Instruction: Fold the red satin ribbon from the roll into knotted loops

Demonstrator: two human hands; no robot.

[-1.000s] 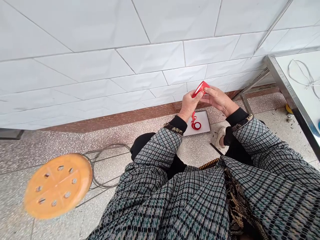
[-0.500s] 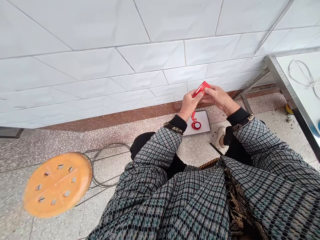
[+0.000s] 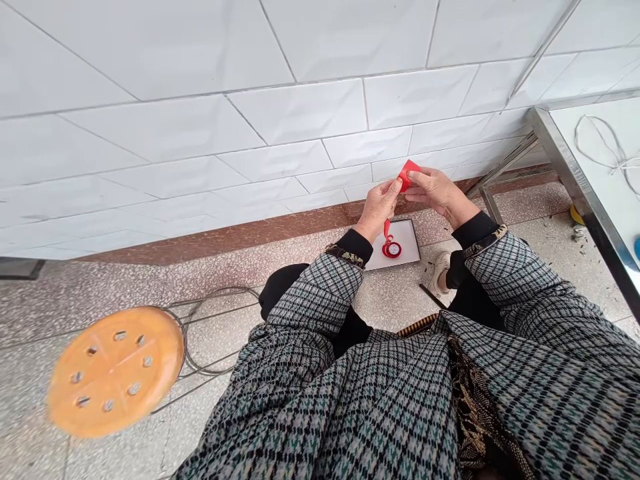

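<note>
Both hands are raised in front of the tiled wall, above the floor. Between them is a folded piece of red ribbon (image 3: 410, 167), with a flat face turned towards me. My left hand (image 3: 379, 207) pinches its lower left corner between thumb and fingers. The thumb of my right hand (image 3: 440, 192) presses on the face, with the fingers behind it. A red strip hangs below my left hand and curls down to a red ribbon roll (image 3: 393, 249) with a pale round centre. That roll lies in a shallow white tray (image 3: 410, 240) with a dark rim.
An orange round stool (image 3: 117, 373) with wire legs lies tipped on the speckled floor at left. A metal-framed table (image 3: 585, 180) stands at right, with a white cable (image 3: 607, 150) on top. My shoe (image 3: 440, 275) is beside the tray.
The ribbon piece has turned: a pale edge showed along it before, and now its flat red face shows. My left fingers have shifted slightly along it. The roll stays in the tray.
</note>
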